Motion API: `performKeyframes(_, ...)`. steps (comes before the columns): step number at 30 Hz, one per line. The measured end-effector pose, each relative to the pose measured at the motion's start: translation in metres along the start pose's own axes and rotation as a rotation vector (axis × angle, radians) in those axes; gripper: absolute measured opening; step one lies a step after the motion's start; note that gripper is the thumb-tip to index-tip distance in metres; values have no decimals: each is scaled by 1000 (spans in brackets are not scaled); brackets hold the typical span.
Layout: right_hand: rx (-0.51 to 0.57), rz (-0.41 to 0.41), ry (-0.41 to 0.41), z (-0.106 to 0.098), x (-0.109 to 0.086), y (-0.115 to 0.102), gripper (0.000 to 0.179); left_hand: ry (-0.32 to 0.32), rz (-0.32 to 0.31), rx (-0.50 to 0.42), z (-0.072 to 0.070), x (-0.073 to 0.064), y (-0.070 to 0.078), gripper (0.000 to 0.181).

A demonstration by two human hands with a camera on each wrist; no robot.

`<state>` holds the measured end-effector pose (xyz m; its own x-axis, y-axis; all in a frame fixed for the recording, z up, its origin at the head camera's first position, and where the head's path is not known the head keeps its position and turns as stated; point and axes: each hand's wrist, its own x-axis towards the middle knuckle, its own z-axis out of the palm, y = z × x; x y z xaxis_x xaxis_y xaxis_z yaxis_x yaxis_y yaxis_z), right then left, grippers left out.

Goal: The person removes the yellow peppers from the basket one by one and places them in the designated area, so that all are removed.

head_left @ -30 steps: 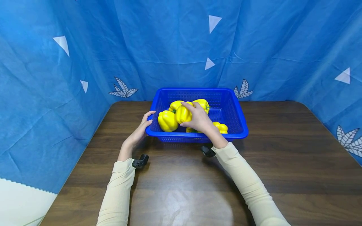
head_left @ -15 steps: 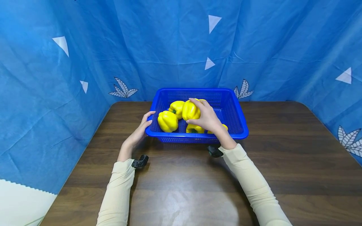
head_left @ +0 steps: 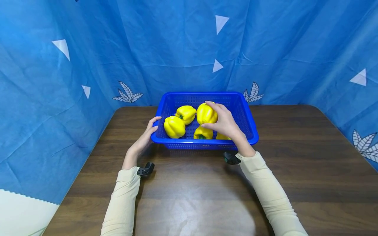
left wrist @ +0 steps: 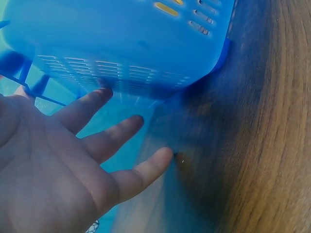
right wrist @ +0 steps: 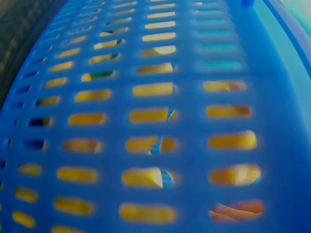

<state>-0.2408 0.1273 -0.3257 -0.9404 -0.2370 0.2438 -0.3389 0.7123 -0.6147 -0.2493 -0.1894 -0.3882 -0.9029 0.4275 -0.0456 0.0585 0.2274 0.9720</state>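
A blue plastic basket [head_left: 206, 141] stands on the table with several yellow bell peppers inside. My left hand [head_left: 143, 139] holds its left rim, thumb and one finger over the edge; in the left wrist view the other fingers [left wrist: 114, 138] spread along the outer wall. My right hand [head_left: 222, 121] grips a yellow bell pepper [head_left: 205, 113] between thumb and fingers, above the basket floor. Two bell peppers lie at the left, one [head_left: 175, 127] in front of the other [head_left: 186, 114]. Another bell pepper [head_left: 203, 132] sits beneath the held one, and one [head_left: 222, 136] is mostly hidden by my right wrist.
The brown wooden table [head_left: 189, 190] reaches to a blue curtain [head_left: 183, 42] close behind the basket. In the right wrist view the slotted basket wall [right wrist: 189, 102] fills the picture, with yellow showing through its slots.
My right hand has moved right with the held bell pepper, away from the two peppers at the left. My left hand stays on the rim, and the basket keeps its place.
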Motion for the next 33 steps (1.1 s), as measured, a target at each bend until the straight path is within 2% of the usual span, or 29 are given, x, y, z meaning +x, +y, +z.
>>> performKeyframes(21, -30, -1, 59, -26, -8, 22, 82, 0, -14, -14, 0, -1, 2, 49)
performKeyframes(33, -22, -19, 120, -36, -13, 37, 80, 3, -23, -15, 0, 0, 1, 49)
